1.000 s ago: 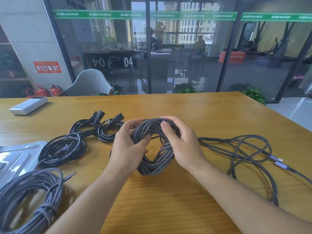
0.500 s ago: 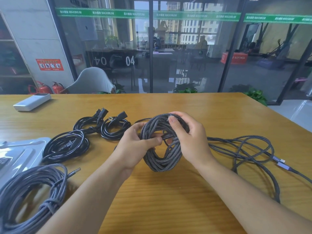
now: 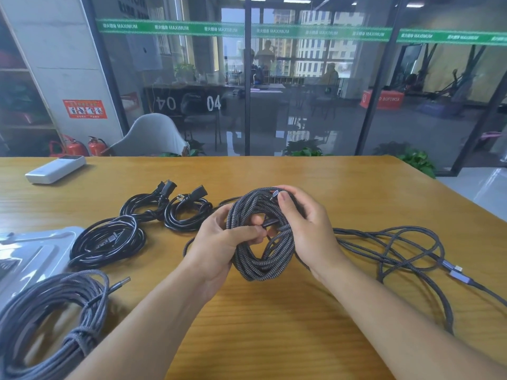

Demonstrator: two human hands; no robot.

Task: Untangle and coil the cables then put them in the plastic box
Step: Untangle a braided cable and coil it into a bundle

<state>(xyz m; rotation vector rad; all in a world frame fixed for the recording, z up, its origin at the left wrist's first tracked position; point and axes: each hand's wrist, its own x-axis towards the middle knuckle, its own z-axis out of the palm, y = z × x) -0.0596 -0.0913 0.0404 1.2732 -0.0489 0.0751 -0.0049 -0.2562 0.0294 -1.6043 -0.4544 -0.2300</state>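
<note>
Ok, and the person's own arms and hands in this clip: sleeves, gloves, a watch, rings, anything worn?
Nothing worn shows. Both forearms are bare from the bottom edge of the picture up to the wrists, with no sleeve or cuff in view. The left hand and the right hand are bare too: no gloves, no watch or wristband, no rings on the fingers that show. The one thumbnail that shows clearly is short and unpainted.

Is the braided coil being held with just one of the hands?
No, both the left hand and right hand grip the braided coil.
</note>
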